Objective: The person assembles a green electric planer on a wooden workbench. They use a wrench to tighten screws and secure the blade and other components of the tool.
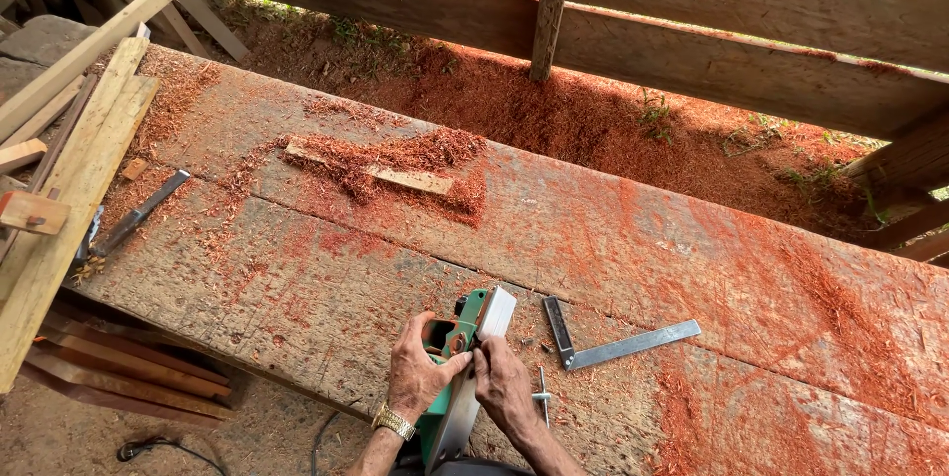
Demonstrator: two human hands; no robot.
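Both hands close on the green electric hand planer [460, 377] at the plank worktop's [297, 268] near edge, left hand [420, 372] gripping its body, right hand [502, 382] fingers pinching beside it, its long axis running away from the person.

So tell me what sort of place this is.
Probably an open-sided woodworking shed: a rough plank workbench strewn with reddish shavings, stacked timber, a steel square, and both hands on a green electric planer.

Steel square [615, 343] on workbench [297, 278]; thin slat [381, 173] under red shavings [415, 155]; planks [69, 140] left.
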